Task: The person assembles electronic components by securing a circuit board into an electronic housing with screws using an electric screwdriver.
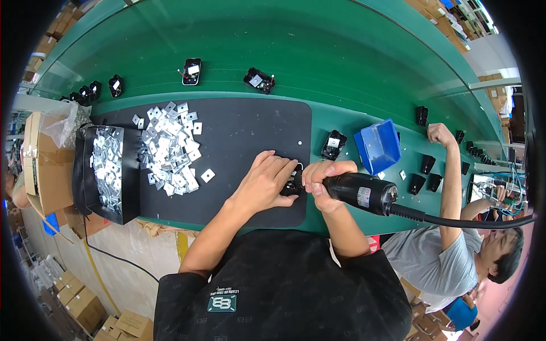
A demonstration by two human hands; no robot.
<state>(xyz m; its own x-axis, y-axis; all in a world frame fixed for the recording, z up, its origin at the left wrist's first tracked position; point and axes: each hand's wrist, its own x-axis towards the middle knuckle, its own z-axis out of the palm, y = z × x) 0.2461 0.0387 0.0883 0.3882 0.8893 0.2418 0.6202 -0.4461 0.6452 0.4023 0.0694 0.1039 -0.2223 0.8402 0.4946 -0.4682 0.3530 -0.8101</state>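
My left hand [264,183] is closed around a small black plastic housing [294,183] on the black mat, steadying it from the left. My right hand [329,181] grips a black electric screwdriver [361,192], held nearly level with its front end at the housing. The screwdriver's tip and most of the housing's inside are hidden by my fingers. Left of my hands, a loose pile of small silver metal plates [173,148] lies on the mat, with a single plate [207,175] apart from it. Another open housing [334,144] sits just beyond my right hand.
A black bin [131,176] of metal plates stands left, beside a cardboard box [51,165]. More housings [192,72] sit along the green bench [318,51]. A blue bin [380,146] is at the right. The screwdriver's cable [472,223] runs right, near a co-worker's arm [451,182].
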